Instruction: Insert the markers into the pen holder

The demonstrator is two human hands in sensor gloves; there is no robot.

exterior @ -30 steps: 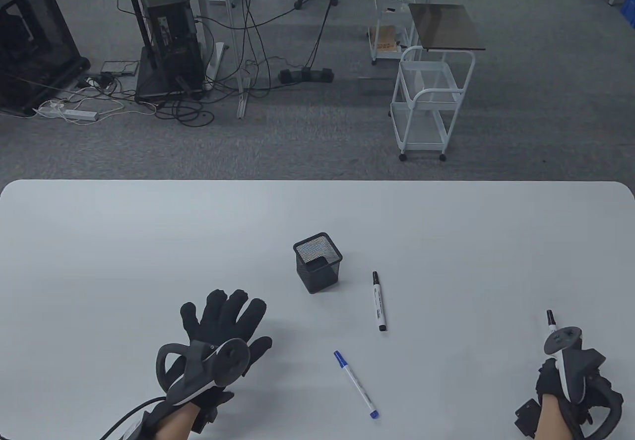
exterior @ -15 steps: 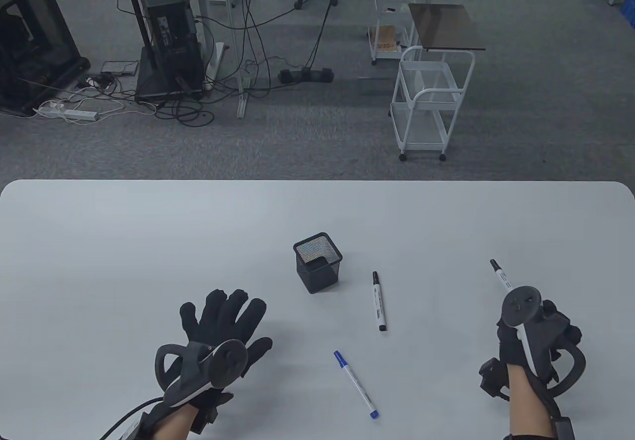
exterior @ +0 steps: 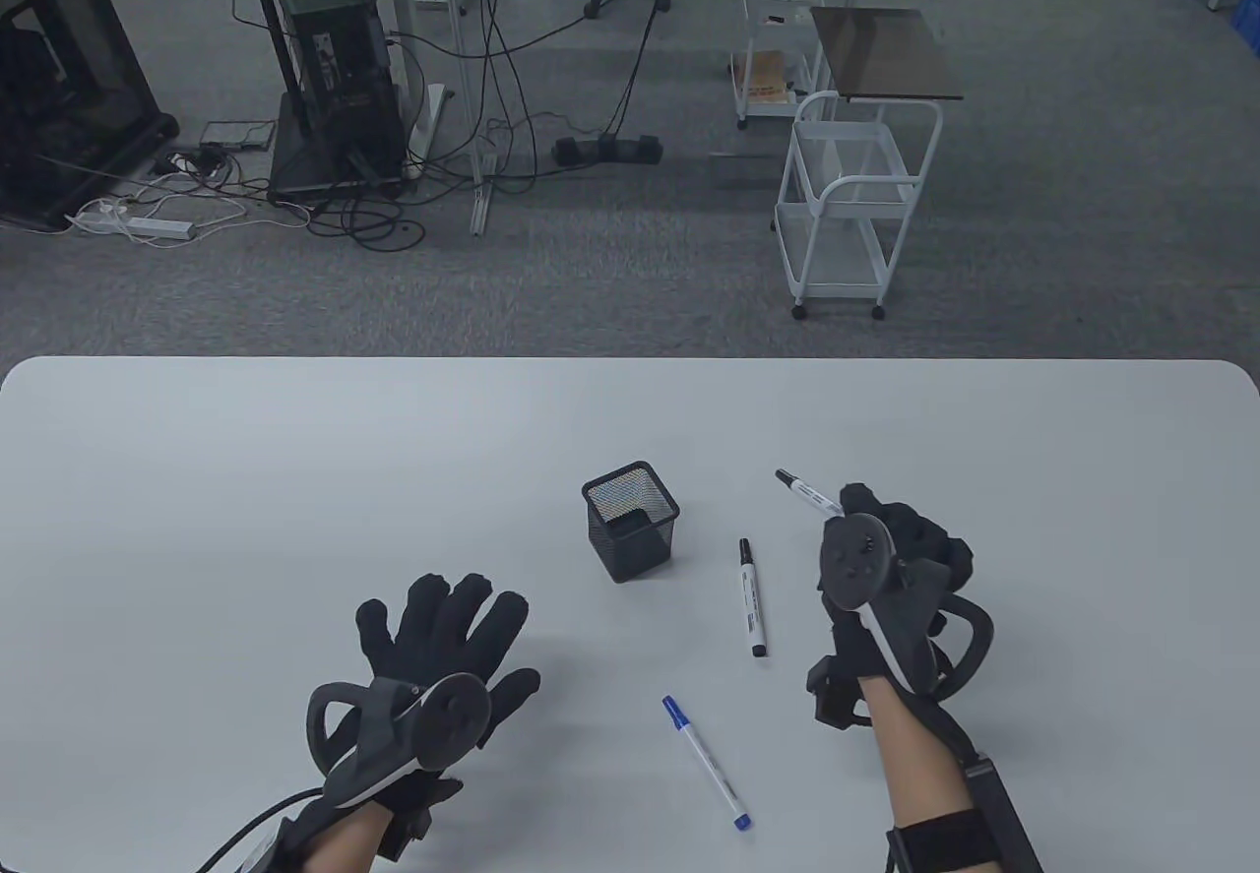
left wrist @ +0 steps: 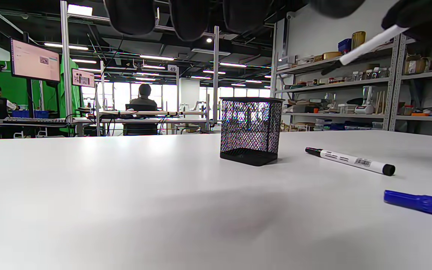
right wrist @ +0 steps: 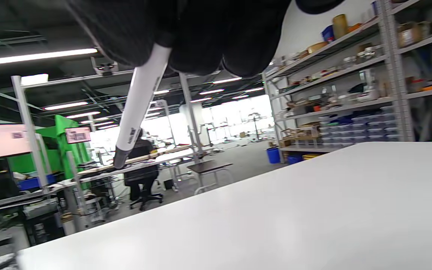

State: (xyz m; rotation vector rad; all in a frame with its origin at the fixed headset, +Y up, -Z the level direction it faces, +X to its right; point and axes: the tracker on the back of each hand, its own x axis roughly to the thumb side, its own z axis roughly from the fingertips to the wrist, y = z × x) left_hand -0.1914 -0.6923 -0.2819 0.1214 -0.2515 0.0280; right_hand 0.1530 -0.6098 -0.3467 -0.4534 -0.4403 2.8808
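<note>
Black mesh square pen holder point(exterior: 631, 520) sits left of right hand point(exterior: 891, 568), which grips white black-capped marker point(exterior: 807, 493), cap end angled toward it; left hand point(exterior: 433, 656) lies flat, fingers spread.

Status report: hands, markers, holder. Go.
Right hand holds black marker aloft, right of holder. Left hand flat, open. Holder empty. Second black marker and blue marker on table. Nothing blocking.

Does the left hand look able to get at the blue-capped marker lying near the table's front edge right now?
Probably yes. The left hand rests flat and holds nothing, and the blue-capped marker lies to its right with only bare table between them.
</note>
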